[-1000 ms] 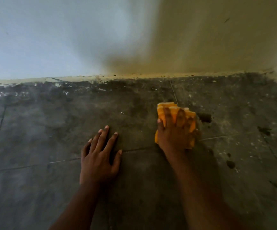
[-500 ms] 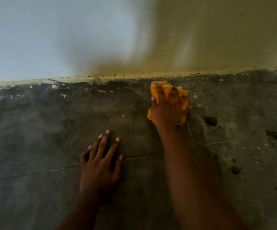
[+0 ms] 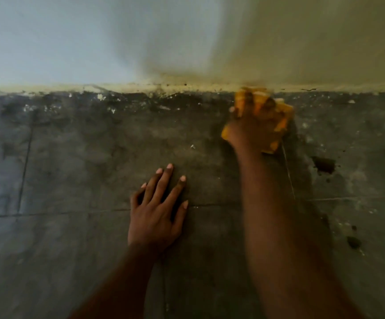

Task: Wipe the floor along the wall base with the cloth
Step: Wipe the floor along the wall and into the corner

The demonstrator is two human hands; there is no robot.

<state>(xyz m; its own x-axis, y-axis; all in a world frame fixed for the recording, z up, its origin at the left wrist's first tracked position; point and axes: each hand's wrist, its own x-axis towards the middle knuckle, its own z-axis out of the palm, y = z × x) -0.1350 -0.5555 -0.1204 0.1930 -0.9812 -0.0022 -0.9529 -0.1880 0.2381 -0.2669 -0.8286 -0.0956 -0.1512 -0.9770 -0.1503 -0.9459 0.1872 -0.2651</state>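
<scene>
Pushing the cloth right up to the wall base now; your right hand is clenched over it, bunched up, its far edge touching the base.

Your left hand is flat and empty on the floor, well back; the base strip runs left-right, so you'd probably sweep sideways next; a second ago the cloth sat farther out from the wall.

Before us the floor runs up to the wall. Our right hand lies on the cloth, which touches the wall base. Our left hand rests flat on the floor, nearer us and leftward, well apart from the wall.
</scene>
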